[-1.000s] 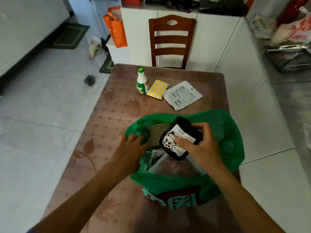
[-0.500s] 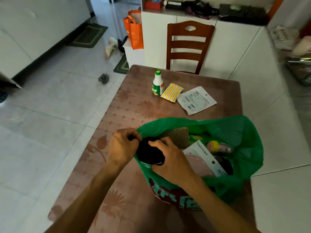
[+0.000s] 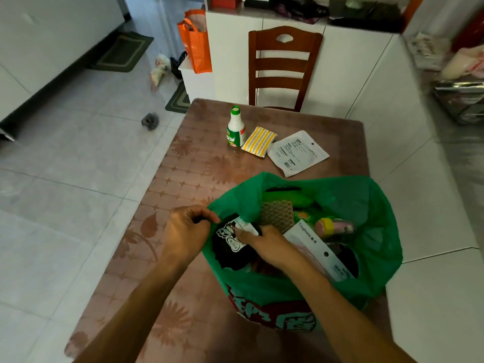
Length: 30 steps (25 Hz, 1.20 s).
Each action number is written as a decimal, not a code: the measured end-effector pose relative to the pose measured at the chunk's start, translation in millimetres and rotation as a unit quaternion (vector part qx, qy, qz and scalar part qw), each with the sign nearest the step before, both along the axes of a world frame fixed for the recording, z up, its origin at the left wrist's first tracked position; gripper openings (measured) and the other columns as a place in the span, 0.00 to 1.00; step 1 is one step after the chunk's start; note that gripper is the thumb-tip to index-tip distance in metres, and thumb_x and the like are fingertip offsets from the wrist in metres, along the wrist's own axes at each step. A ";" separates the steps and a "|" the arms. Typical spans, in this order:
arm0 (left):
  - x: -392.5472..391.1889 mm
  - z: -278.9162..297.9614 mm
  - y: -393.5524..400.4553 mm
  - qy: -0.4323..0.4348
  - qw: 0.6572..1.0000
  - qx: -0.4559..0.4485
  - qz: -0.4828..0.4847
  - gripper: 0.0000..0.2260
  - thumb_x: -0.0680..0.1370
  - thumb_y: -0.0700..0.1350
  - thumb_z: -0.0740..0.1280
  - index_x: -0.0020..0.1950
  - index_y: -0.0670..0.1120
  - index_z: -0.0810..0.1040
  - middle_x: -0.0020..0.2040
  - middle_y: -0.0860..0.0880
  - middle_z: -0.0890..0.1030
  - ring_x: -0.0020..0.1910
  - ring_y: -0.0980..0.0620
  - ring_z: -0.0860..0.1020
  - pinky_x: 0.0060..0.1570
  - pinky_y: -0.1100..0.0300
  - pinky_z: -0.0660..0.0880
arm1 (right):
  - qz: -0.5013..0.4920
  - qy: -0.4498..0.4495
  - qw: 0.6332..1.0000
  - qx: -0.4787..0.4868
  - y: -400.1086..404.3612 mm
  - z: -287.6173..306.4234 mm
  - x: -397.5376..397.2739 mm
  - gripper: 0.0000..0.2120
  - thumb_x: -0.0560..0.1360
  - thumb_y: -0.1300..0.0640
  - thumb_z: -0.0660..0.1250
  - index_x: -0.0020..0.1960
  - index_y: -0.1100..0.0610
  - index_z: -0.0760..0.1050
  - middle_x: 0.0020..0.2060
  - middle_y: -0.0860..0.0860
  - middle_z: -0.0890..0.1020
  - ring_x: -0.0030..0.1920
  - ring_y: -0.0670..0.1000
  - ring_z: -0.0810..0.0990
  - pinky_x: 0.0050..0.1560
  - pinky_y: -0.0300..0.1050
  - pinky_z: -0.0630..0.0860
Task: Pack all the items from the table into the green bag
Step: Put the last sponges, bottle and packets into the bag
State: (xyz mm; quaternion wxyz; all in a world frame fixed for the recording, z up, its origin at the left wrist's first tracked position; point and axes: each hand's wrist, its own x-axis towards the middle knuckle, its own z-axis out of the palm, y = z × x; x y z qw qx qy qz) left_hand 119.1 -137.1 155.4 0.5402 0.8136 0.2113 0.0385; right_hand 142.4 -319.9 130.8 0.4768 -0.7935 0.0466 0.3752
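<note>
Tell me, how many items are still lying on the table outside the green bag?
3, at the far end: a bottle, a striped packet beside it, then a white pouch. The green bag may hide others.

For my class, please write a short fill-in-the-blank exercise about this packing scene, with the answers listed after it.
1. The left hand grips the rim of the ___ bag.
2. The right hand pushes a black packet with a ___ picture into the bag.
3. ___ items still lie on the table: a bottle, a striped packet and a white pouch.
4. Behind the table stands a wooden ___.

Answers: green; panda; three; chair
</note>
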 end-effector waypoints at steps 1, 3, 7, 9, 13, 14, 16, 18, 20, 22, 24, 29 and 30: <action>0.0 -0.1 1.5 -0.001 0.999 0.044 -0.021 0.19 0.69 0.28 0.62 0.30 0.50 0.82 0.30 0.50 0.83 0.26 0.45 0.78 0.26 0.54 0.78 | 0.024 -0.019 0.999 -0.038 5.6 -2.2 2.7 0.26 0.72 0.33 0.63 0.48 0.56 0.80 0.32 0.51 0.83 0.28 0.49 0.81 0.32 0.46 0.76; -1.5 3.1 -0.6 -0.011 0.979 0.186 -0.078 0.14 0.70 0.32 0.64 0.35 0.51 0.82 0.36 0.49 0.83 0.25 0.53 0.76 0.22 0.65 0.72 | 0.072 -0.082 0.983 -0.151 19.3 -6.7 9.3 0.32 0.72 0.29 0.58 0.50 0.59 0.77 0.38 0.56 0.82 0.38 0.56 0.83 0.35 0.45 0.73; -1.7 -2.7 -2.4 0.104 0.856 0.465 -0.202 0.18 0.74 0.56 0.64 0.62 0.52 0.77 0.63 0.45 0.72 0.61 0.43 0.70 0.56 0.46 0.71 | 0.096 -0.178 0.947 -0.250 28.9 -3.0 6.3 0.38 0.74 0.28 0.50 0.65 0.59 0.69 0.56 0.58 0.80 0.55 0.60 0.79 0.46 0.51 0.70; 5.9 -5.7 -5.0 0.143 0.829 0.493 -0.222 0.23 0.75 0.61 0.60 0.66 0.53 0.73 0.70 0.45 0.66 0.68 0.43 0.63 0.63 0.42 0.64 | 0.087 -0.202 0.949 -0.223 7.2 8.6 -3.0 0.32 0.75 0.29 0.48 0.60 0.55 0.69 0.49 0.54 0.81 0.49 0.56 0.80 0.47 0.50 0.72; 41.2 -11.5 -16.7 0.229 0.918 0.255 -0.200 0.33 0.62 0.76 0.59 0.44 0.49 0.81 0.48 0.45 0.79 0.53 0.41 0.77 0.53 0.43 0.76 | 0.089 -0.326 0.892 -0.299 -57.5 39.8 12.4 0.14 0.77 0.38 0.58 0.50 0.48 0.72 0.38 0.46 0.80 0.38 0.49 0.79 0.47 0.47 0.76; 49.7 -12.8 -20.7 0.253 0.929 0.188 -0.194 0.35 0.59 0.77 0.62 0.44 0.48 0.80 0.46 0.46 0.81 0.48 0.44 0.80 0.50 0.45 0.78 | 0.092 -0.336 0.885 -0.309 -72.1 46.8 16.9 0.12 0.77 0.41 0.61 0.52 0.48 0.72 0.39 0.46 0.80 0.39 0.49 0.79 0.46 0.46 0.77; 56.3 -10.6 -30.8 0.242 0.930 0.157 -0.229 0.38 0.58 0.74 0.67 0.56 0.48 0.78 0.53 0.48 0.81 0.48 0.48 0.79 0.49 0.51 0.78 | 0.112 -0.340 0.897 -0.257 -87.9 56.7 14.9 0.16 0.75 0.43 0.65 0.60 0.47 0.71 0.47 0.46 0.81 0.47 0.49 0.80 0.48 0.46 0.77; 59.5 -8.8 -45.4 0.211 0.940 0.119 -0.240 0.35 0.63 0.68 0.71 0.62 0.49 0.74 0.54 0.50 0.80 0.47 0.51 0.80 0.46 0.56 0.77 | 0.164 -0.355 0.907 -0.156 -75.9 54.3 1.4 0.26 0.73 0.44 0.69 0.68 0.46 0.66 0.61 0.46 0.77 0.59 0.49 0.75 0.58 0.46 0.73; 60.0 -6.8 -55.0 0.167 0.961 0.082 -0.203 0.26 0.68 0.59 0.73 0.61 0.49 0.75 0.51 0.48 0.82 0.45 0.51 0.81 0.45 0.55 0.79 | 0.210 -0.354 0.905 -0.102 -49.5 37.5 -10.5 0.34 0.70 0.44 0.71 0.71 0.48 0.62 0.68 0.46 0.71 0.66 0.51 0.68 0.65 0.49 0.69; 58.5 -3.8 -53.1 0.090 0.984 0.091 -0.125 0.17 0.71 0.47 0.72 0.59 0.46 0.77 0.50 0.45 0.82 0.43 0.50 0.80 0.45 0.54 0.80 | 0.234 -0.353 0.895 -0.139 -32.3 16.2 -10.3 0.38 0.69 0.41 0.71 0.73 0.50 0.60 0.72 0.48 0.65 0.69 0.55 0.65 0.68 0.54 0.66; 60.6 8.2 -40.9 0.014 0.997 0.029 -0.070 0.20 0.72 0.35 0.69 0.64 0.46 0.75 0.53 0.47 0.80 0.43 0.56 0.78 0.41 0.59 0.80 | 0.254 -0.348 0.883 -0.185 -31.1 1.5 -3.5 0.41 0.68 0.37 0.70 0.74 0.49 0.58 0.74 0.49 0.61 0.69 0.58 0.65 0.67 0.56 0.66; 59.0 28.9 -6.7 0.028 0.969 0.027 -0.243 0.48 0.70 0.32 0.70 0.77 0.56 0.42 0.64 0.53 0.68 0.61 0.51 0.72 0.58 0.53 0.77 | 0.219 -0.382 0.869 -0.225 -8.5 -6.2 -3.6 0.33 0.72 0.39 0.68 0.72 0.49 0.62 0.69 0.52 0.63 0.61 0.60 0.69 0.58 0.55 0.72; 57.0 27.2 -3.8 0.043 0.972 -0.005 -0.230 0.50 0.70 0.33 0.71 0.76 0.58 0.40 0.65 0.51 0.68 0.62 0.48 0.73 0.57 0.49 0.77 | 0.228 -0.376 0.864 -0.245 1.2 -8.1 -4.0 0.33 0.73 0.41 0.67 0.73 0.49 0.61 0.70 0.53 0.62 0.61 0.61 0.70 0.57 0.56 0.72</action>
